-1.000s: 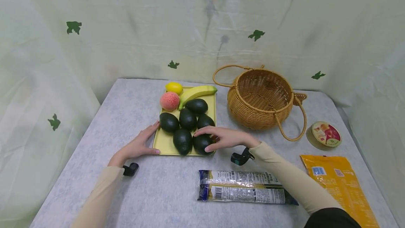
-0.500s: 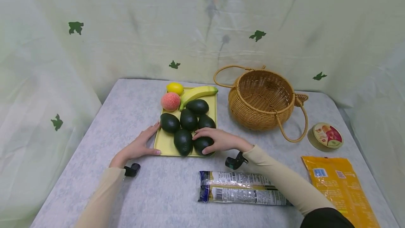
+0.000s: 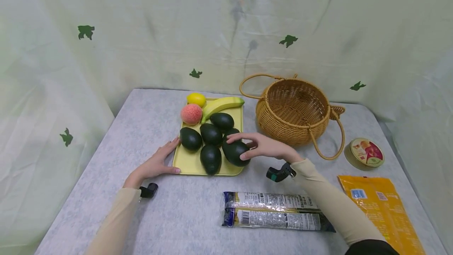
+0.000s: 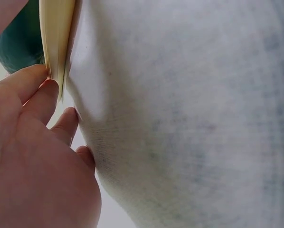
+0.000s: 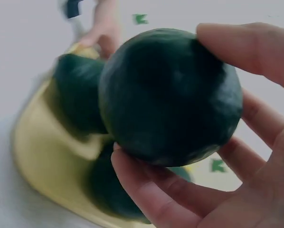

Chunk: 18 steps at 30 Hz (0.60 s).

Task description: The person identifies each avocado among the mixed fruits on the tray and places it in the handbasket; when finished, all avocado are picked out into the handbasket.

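My right hand (image 3: pixel 269 146) grips a dark green avocado (image 3: pixel 234 154) between thumb and fingers at the tray's front right corner. In the right wrist view, that avocado (image 5: pixel 168 97) appears raised over the yellow tray (image 5: pixel 30 142). My left hand (image 3: pixel 153 165) lies against the tray's left side with fingers extended, fingertips touching the rim (image 4: pixel 56 38) in the left wrist view. Several other avocados (image 3: pixel 210 159) lie on the tray, one partly hidden behind my right hand. A banana (image 3: pixel 221 105), a peach (image 3: pixel 191 114) and a lemon (image 3: pixel 196 98) sit toward its back.
A wicker basket (image 3: pixel 269 125) with two raised handles stands right of the tray. Farther right are a round tin (image 3: pixel 364 154) and an orange packet (image 3: pixel 380 204). Near the front lies a long plastic-wrapped package (image 3: pixel 272 211), with my right forearm over its end.
My right hand has taken hold of the front right avocado and shifted it up and to the right. The neighbouring avocado has rolled slightly right. My left hand stays at the tray.
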Each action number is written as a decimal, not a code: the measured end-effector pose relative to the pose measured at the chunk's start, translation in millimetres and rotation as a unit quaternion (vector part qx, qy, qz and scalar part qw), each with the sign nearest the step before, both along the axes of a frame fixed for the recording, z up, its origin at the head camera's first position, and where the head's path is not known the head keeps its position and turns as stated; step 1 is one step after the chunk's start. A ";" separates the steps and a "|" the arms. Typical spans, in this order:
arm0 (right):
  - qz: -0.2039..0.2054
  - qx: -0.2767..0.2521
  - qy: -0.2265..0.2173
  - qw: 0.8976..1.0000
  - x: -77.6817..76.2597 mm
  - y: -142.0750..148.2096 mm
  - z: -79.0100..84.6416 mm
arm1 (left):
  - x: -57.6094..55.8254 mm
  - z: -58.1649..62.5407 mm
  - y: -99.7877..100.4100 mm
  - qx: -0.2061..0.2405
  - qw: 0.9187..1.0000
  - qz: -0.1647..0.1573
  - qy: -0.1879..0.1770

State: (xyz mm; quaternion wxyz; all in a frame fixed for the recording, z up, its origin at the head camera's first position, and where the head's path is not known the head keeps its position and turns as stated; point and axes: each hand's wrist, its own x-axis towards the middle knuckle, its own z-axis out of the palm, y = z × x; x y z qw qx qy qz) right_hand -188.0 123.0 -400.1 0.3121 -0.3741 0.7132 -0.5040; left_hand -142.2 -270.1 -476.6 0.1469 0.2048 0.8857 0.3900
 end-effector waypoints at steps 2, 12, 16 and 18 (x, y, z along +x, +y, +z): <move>-0.018 -0.032 -0.025 0.999 -2.5 8.6 7.9 | -0.3 -0.2 -0.4 -0.001 1.000 0.000 0.000; -0.134 -0.169 -0.072 0.974 -15.2 56.0 47.1 | 0.4 -0.1 -0.4 0.001 1.000 0.002 -0.002; -0.179 -0.204 -0.070 0.960 -21.5 76.0 57.4 | 0.6 0.6 0.1 0.000 1.000 0.003 -0.002; -0.203 -0.208 -0.066 0.955 -25.2 85.1 61.3 | 0.6 0.9 0.2 -0.001 1.000 0.002 -0.001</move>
